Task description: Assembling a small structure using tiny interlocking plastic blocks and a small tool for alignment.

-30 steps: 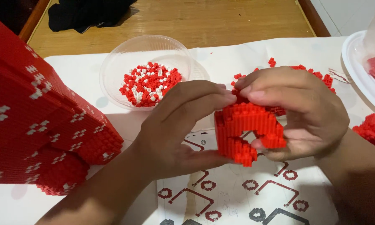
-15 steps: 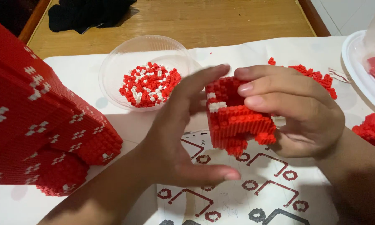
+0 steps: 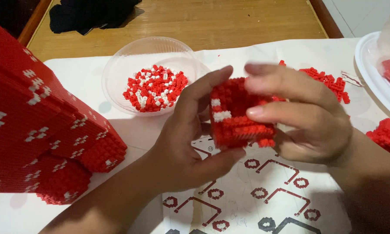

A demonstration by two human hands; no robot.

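Red brick block (image 3: 240,119) clamped between left hand (image 3: 184,138), right hand (image 3: 301,115) grips.

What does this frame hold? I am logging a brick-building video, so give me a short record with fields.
left hand: left hand cups the block piece from the left, thumb under it
right hand: right hand grips the block piece from the right, fingers over its top
held thing: red block piece with a few white bricks
bowl: clear bowl of red and white bricks, behind the hands
left side: big red model with white marks
under hands: instruction sheet
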